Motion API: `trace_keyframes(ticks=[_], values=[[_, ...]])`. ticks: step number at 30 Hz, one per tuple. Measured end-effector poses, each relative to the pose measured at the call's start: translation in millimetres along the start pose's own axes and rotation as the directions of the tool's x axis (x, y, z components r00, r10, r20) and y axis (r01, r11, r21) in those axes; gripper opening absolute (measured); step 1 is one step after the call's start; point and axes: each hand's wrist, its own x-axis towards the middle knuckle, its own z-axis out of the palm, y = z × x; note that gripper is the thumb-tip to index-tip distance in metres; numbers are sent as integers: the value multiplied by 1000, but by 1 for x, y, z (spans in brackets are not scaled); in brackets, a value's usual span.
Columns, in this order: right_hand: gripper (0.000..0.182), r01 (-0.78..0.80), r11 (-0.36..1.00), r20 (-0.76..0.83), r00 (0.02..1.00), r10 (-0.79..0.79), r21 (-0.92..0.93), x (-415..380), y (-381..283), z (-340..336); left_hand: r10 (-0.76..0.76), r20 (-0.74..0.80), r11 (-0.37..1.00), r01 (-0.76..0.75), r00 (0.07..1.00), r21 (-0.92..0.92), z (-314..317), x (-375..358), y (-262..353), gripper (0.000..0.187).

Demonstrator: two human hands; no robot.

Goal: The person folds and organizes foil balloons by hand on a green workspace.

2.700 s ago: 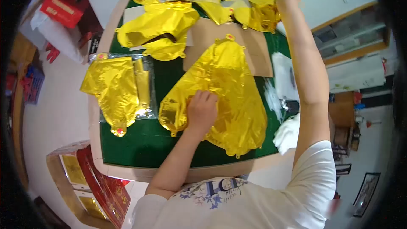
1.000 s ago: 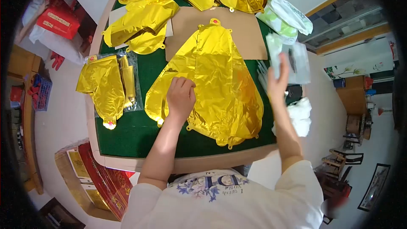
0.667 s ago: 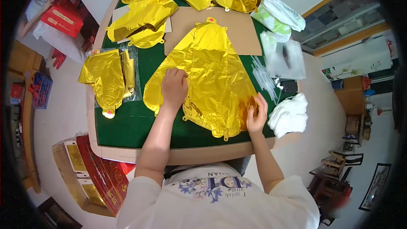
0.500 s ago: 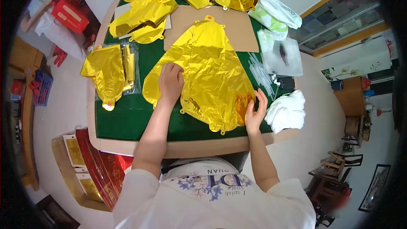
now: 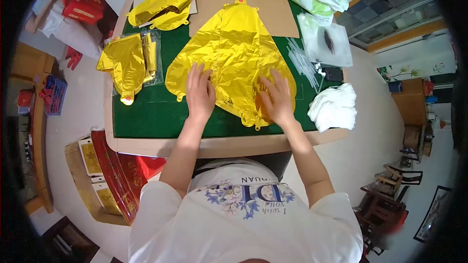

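A large flat gold foil piece [image 5: 234,44] with small tabs and a red dot at its top lies across the green table top [image 5: 146,122]. My left hand [image 5: 200,90] rests on its lower left part, fingers extended and holding nothing. On the lower right part lies my right hand [image 5: 277,95], its fingers spread over the foil. To the left are a smaller folded gold foil piece [image 5: 127,65] and a clear packet of gold foil [image 5: 152,56]. Part of a cardboard sheet [image 5: 278,14] shows beneath the large piece's upper end.
More gold foil [image 5: 168,5] lies at the back. Along the right are a green-white plastic bag [image 5: 317,2], clear bags [image 5: 327,44], thin white sticks [image 5: 302,61], a black box [image 5: 334,74] and white cloth [image 5: 334,107]. A person [image 5: 68,31] with a red box [image 5: 83,0] is at upper left.
My left hand has opened out on the foil. My right hand has moved inward from the foil's right edge onto its surface. The table appears higher in the view.
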Motion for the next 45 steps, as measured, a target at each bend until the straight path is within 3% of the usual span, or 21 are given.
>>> trace_keyframes(ticks=[4,7,9,14,22,24,27,37,45], values=[[39,19,998,92,996,-14,-55,6,-7,22,18,-39,1000,-18,999,-8,2,2,-13,27],[39,-63,998,52,997,63,-3,7,-1,29,64,-20,997,-65,998,-38,1,0,-14,26],[35,-143,989,-62,987,146,41,8,13,23,44,-40,997,-47,998,-64,-1,2,-10,24],[30,-94,995,-118,988,98,33,6,32,7,50,-101,998,-54,994,-40,-2,0,-15,18],[29,-137,987,-43,989,141,78,-6,39,16,17,-46,998,-20,999,-52,-4,-3,-10,15],[30,-114,991,-71,990,118,69,-5,37,16,25,-10,998,-26,1000,-56,-3,-3,-7,20],[30,-143,985,-53,987,149,95,-5,34,13,-48,186,999,46,981,10,-1,-5,-1,39],[28,-123,992,-53,991,125,33,-2,35,13,-51,125,997,57,991,-50,-1,-9,-7,32],[27,-126,991,-59,990,128,33,-1,35,13,-66,151,997,61,986,40,0,-10,-4,23]])
